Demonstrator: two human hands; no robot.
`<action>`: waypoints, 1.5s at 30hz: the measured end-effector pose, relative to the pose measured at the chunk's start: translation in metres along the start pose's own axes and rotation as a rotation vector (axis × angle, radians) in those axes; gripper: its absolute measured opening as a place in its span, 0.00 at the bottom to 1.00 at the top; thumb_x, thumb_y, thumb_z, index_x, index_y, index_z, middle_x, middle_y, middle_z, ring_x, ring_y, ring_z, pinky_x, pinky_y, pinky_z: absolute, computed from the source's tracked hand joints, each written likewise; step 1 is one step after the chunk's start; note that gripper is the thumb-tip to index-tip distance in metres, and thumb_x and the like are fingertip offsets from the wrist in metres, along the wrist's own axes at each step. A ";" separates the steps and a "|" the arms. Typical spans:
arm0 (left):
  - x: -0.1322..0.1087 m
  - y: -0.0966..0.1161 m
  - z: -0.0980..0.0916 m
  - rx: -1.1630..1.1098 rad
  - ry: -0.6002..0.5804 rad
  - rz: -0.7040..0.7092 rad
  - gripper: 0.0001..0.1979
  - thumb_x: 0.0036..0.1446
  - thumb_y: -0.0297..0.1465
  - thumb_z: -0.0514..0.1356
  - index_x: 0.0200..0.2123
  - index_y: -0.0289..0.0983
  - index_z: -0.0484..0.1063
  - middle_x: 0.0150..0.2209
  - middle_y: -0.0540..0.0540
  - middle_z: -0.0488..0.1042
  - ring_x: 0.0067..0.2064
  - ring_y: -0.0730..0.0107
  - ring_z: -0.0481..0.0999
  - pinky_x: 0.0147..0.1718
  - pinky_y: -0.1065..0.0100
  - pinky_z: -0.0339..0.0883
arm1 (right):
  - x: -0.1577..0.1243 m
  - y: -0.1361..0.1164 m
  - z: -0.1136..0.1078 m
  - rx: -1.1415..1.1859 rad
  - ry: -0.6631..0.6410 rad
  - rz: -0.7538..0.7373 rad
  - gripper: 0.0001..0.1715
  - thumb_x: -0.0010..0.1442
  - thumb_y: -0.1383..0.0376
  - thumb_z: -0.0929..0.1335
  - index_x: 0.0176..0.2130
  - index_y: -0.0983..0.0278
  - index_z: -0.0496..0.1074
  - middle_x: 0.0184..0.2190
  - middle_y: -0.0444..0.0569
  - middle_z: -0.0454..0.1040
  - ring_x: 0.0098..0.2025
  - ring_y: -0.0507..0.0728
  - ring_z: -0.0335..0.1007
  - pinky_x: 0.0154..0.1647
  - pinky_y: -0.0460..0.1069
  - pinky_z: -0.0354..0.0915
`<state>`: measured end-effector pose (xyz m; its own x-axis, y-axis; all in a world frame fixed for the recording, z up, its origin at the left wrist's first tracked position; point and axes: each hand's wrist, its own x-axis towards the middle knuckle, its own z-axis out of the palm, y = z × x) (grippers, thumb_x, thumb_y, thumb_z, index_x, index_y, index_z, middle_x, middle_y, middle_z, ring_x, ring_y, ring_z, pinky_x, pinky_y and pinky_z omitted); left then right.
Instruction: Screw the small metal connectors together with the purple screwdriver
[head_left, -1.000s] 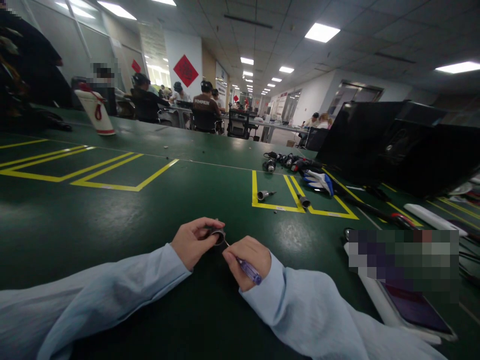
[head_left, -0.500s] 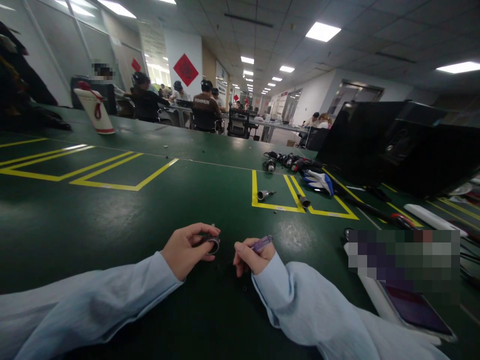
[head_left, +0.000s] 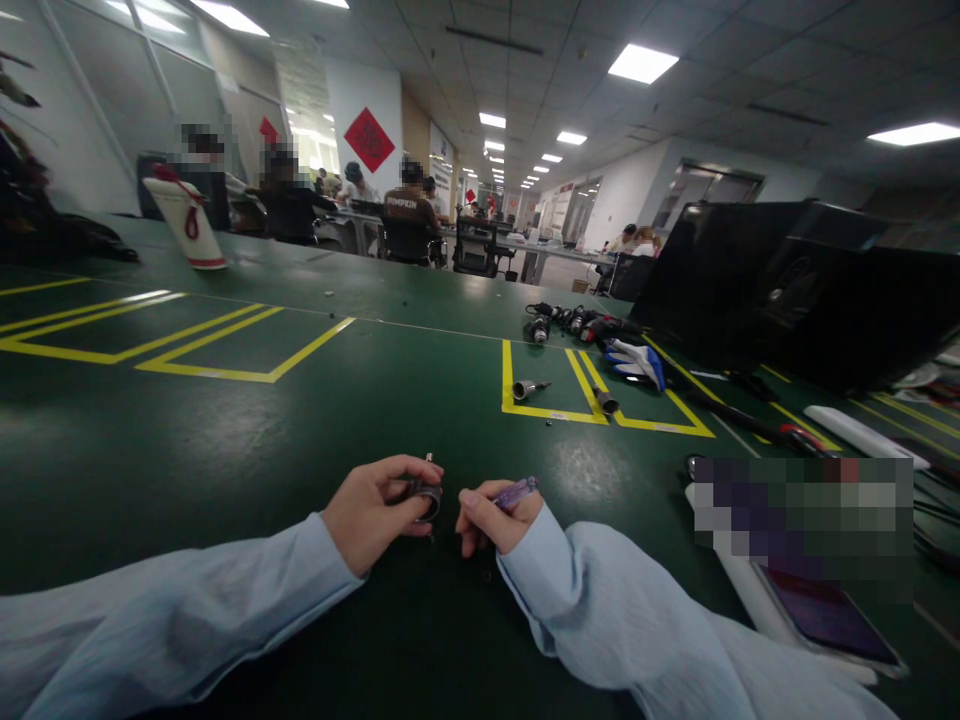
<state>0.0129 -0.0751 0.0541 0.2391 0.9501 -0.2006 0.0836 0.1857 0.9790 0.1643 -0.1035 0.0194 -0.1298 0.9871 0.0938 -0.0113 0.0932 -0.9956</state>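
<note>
The left hand (head_left: 371,512) is pinching one small black ring (head_left: 426,496) in its fingers; the right hand (head_left: 496,518) is gripping one purple screwdriver (head_left: 515,491); two metal connectors (head_left: 525,388) are lying on the green surface (head_left: 300,420).

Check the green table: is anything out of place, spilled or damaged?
Nothing is spilled or visibly damaged. A small metal part seems to lie on a yellow line instead of inside a marked box, and a tiny loose bit sits just outside the box's near edge.
</note>
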 end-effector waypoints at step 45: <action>0.019 -0.013 -0.009 -0.161 -0.063 0.125 0.20 0.35 0.25 0.64 0.37 0.31 0.71 0.37 0.41 0.76 0.41 0.58 0.74 0.46 0.56 0.65 | -0.006 -0.013 -0.002 -0.339 0.098 -0.544 0.11 0.55 0.67 0.62 0.26 0.65 0.72 0.22 0.47 0.73 0.27 0.52 0.68 0.31 0.47 0.63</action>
<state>0.0074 -0.0574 0.0380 0.2986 0.9515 -0.0740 -0.1049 0.1097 0.9884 0.1674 -0.1099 0.0315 -0.1027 0.7930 0.6005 0.2657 0.6036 -0.7517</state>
